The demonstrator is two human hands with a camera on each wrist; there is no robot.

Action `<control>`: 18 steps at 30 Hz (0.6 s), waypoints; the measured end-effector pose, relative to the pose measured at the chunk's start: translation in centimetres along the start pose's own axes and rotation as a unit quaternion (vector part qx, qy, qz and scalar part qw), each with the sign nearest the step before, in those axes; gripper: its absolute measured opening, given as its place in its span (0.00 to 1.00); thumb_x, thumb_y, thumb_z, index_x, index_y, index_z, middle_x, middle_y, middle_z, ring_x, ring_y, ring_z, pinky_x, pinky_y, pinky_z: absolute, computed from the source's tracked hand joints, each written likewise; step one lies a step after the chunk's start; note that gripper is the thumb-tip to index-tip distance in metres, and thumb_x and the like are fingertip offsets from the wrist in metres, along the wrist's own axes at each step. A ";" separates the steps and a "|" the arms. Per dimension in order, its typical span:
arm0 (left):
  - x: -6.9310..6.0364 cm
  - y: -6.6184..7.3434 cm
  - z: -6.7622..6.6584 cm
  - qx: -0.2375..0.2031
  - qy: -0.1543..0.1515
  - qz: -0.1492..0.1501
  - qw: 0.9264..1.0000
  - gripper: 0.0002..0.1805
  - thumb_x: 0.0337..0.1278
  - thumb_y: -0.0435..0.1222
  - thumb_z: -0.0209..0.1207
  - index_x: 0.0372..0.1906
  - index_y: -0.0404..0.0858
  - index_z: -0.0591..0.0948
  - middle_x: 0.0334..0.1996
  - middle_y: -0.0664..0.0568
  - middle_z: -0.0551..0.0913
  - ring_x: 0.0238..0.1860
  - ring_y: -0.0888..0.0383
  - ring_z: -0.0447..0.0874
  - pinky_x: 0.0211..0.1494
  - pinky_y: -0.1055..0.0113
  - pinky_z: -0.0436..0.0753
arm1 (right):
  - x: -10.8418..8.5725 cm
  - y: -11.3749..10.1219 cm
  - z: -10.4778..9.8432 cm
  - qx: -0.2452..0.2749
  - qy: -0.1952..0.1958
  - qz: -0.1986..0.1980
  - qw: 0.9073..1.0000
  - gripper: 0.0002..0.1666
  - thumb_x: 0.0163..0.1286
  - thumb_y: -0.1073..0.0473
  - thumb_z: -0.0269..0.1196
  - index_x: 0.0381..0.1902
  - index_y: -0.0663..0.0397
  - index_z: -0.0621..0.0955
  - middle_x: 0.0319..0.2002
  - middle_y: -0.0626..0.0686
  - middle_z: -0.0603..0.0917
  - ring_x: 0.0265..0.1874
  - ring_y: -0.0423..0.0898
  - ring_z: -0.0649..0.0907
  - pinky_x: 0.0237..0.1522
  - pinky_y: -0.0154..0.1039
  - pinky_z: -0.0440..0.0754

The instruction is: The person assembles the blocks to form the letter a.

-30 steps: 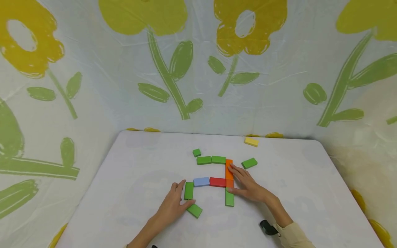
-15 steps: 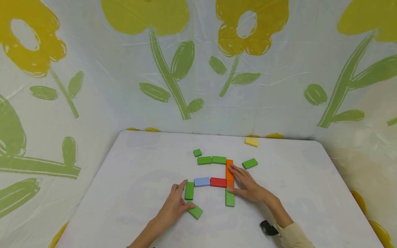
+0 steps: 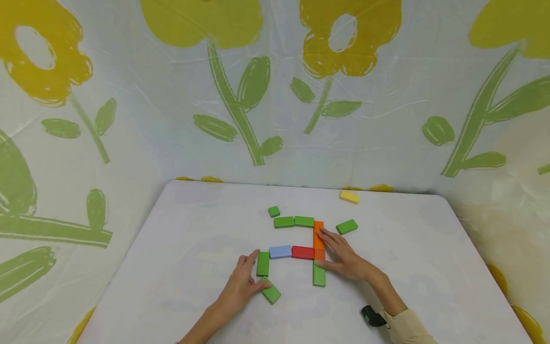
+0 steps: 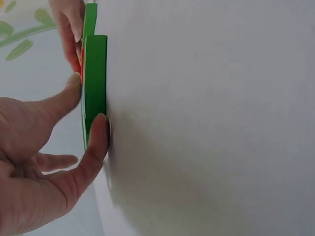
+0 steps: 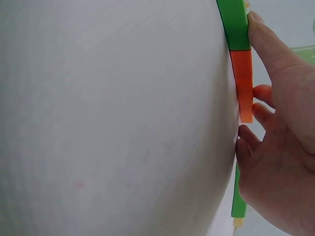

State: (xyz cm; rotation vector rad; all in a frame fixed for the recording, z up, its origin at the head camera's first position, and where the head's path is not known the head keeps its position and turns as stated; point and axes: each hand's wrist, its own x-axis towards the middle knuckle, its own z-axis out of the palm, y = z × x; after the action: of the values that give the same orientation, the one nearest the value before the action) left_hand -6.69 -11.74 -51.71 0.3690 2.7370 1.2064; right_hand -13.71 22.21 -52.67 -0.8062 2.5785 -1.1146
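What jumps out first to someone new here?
Most likely the big yellow flowers printed on the backdrop behind the table. Next, mid-table, a bright red block beside a blue block. Flanking them: the left hand at two green blocks, the right hand at an orange block.

Left hand [image 3: 239, 284] is holding thumb and fingers apart, thumb pointing toward the right hand [image 3: 346, 262]. Right hand is facing it, thumb likewise parted. Forearms [image 3: 207, 323] are slanting inward behind both.
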 end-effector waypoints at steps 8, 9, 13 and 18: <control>1.3 -0.8 -1.7 0.133 -0.056 0.092 0.985 0.41 0.66 0.52 0.65 0.78 0.43 0.66 0.69 0.45 0.69 0.64 0.51 0.71 0.66 0.52 0.77 | 0.1 0.1 0.0 0.000 -0.001 0.008 1.000 0.51 0.71 0.46 0.68 0.81 0.62 0.57 0.80 0.63 0.53 0.76 0.68 0.54 0.70 0.75 0.55; 1.5 -1.0 -2.0 0.137 -0.074 0.103 0.982 0.41 0.67 0.53 0.64 0.79 0.44 0.65 0.71 0.45 0.67 0.67 0.49 0.69 0.69 0.50 0.75 | 0.1 0.1 0.0 0.001 -0.001 0.008 1.000 0.51 0.71 0.47 0.68 0.80 0.62 0.57 0.80 0.63 0.53 0.76 0.68 0.54 0.70 0.75 0.55; 2.1 -1.9 -2.9 0.154 -0.125 0.127 0.972 0.41 0.69 0.60 0.58 0.81 0.50 0.62 0.77 0.45 0.61 0.76 0.46 0.60 0.75 0.45 0.67 | 0.1 0.0 0.0 -0.001 -0.003 0.005 1.000 0.51 0.72 0.46 0.68 0.80 0.63 0.57 0.81 0.64 0.52 0.76 0.68 0.54 0.70 0.74 0.54; 2.7 -2.9 -3.3 0.174 -0.146 0.154 0.962 0.40 0.70 0.64 0.53 0.81 0.54 0.62 0.78 0.46 0.62 0.77 0.43 0.58 0.75 0.44 0.66 | 0.1 0.1 0.0 -0.003 0.001 0.002 1.000 0.52 0.71 0.47 0.68 0.80 0.63 0.57 0.81 0.63 0.52 0.76 0.68 0.54 0.70 0.74 0.54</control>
State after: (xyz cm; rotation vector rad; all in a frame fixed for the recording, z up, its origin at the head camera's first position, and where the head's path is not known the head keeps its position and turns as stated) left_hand -10.43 -15.22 -51.68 0.9587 2.6811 0.6403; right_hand -13.82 22.19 -52.76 -0.8021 2.5853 -1.1068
